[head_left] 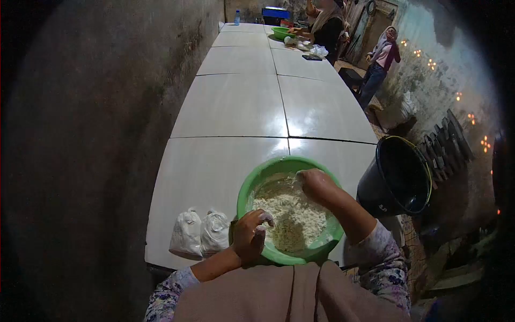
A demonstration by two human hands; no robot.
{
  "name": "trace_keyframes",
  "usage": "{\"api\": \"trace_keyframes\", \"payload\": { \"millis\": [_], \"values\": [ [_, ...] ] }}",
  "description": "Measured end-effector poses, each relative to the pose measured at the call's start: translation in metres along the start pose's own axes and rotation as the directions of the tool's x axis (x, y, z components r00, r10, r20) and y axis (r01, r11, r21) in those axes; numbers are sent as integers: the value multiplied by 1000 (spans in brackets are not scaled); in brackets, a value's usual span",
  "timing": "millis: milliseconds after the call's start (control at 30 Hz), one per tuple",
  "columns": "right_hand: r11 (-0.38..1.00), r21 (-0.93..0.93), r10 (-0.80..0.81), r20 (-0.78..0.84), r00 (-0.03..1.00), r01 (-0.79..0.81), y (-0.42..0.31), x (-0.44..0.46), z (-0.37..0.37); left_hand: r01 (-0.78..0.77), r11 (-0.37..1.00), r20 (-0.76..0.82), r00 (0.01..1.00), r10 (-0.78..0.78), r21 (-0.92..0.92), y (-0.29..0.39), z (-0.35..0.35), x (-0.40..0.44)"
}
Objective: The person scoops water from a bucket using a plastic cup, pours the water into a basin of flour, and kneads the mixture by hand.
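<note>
A green plastic basin (248,189) stands at the near edge of the white table, holding pale, crumbly flour mixture (292,219). My left hand (250,232) is at the basin's left rim, its fingers curled over the edge and dusted white at the tips. Inside the basin, toward the far right wall, my right hand (315,185) is closed with the knuckles up; its fingertips are hidden, so I cannot see what is in them. Two plastic bags of white powder (186,234) (215,232) sit left of my left hand.
A black bucket (394,177) stands at the table's right side. The tiled white table (230,107) runs far ahead along a grey wall. At its far end are another green basin (281,33), a person (328,32) and a bottle (237,17). Another person (380,64) stands at right.
</note>
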State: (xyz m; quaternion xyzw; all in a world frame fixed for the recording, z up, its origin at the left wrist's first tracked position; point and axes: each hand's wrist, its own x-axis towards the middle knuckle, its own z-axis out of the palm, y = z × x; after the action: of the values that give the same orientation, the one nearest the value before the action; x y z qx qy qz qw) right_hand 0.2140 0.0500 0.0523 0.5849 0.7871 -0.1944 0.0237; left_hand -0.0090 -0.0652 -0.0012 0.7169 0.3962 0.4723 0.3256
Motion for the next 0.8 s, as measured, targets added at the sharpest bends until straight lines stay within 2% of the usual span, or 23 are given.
{"api": "trace_keyframes", "payload": {
  "millis": [33, 100, 200, 267, 333, 367, 433, 467, 533, 567, 633, 667, 700, 733, 767, 800],
  "values": [
    [1000, 0, 0, 1, 1000, 0, 3, 5, 3, 1, 1000, 0, 1000, -1, 0, -2, 0, -1],
    [978, 174, 92, 114, 989, -111, 9, 13, 7, -23, 1000, 1, 1000, 23, -16, -6, 2, 0],
    [968, 234, 48, 166, 985, -87, 24, 46, 50, -81, 997, -38, 996, 81, 5, -2, 3, 4],
    [995, 96, -27, 62, 998, 21, 9, 60, 92, -62, 998, -28, 998, 62, -5, -1, 3, 5],
    [989, 98, -127, 147, 981, 113, -15, 60, 112, -40, 999, -18, 999, 40, -17, -1, 3, 3],
    [989, 100, -126, 148, 981, 112, -20, 53, 115, -23, 1000, 0, 1000, 23, -2, -2, 2, 1],
    [918, 151, -396, 367, 842, 366, -47, 17, 86, -7, 999, 53, 999, 9, -34, -5, 0, 1],
    [924, 144, -383, 373, 845, 355, -58, -5, 69, -4, 999, 46, 999, 5, -32, -4, 0, 2],
    [842, -2, -490, 416, 766, 539, -33, -14, 104, -79, 996, 6, 997, 78, 35, -3, -1, 5],
    [838, -2, -493, 424, 760, 546, -22, -22, 104, -84, 996, 22, 996, 83, 35, -4, -3, 4],
    [848, 129, -524, 349, 777, 514, -6, -38, 93, -69, 997, 18, 997, 68, 32, -3, -4, 4],
    [852, 128, -518, 351, 780, 508, -3, -41, 85, -61, 998, 25, 998, 61, 27, -1, -3, 4],
    [909, 110, -416, 314, 853, 403, -3, -40, 71, 21, 1000, 35, 999, -21, 4, 2, -4, 4],
    [952, 99, -307, 273, 912, 291, -1, -39, 62, 19, 1000, 41, 999, -19, 0, 0, -2, 3],
    [927, 133, -367, 141, 920, 349, 9, -35, 64, -8, 1000, 25, 1000, 9, -22, -4, 1, 2],
    [927, 135, -367, 139, 920, 350, 3, -36, 50, -35, 999, 8, 999, 35, -42, -6, 2, 0]
  ]
}}
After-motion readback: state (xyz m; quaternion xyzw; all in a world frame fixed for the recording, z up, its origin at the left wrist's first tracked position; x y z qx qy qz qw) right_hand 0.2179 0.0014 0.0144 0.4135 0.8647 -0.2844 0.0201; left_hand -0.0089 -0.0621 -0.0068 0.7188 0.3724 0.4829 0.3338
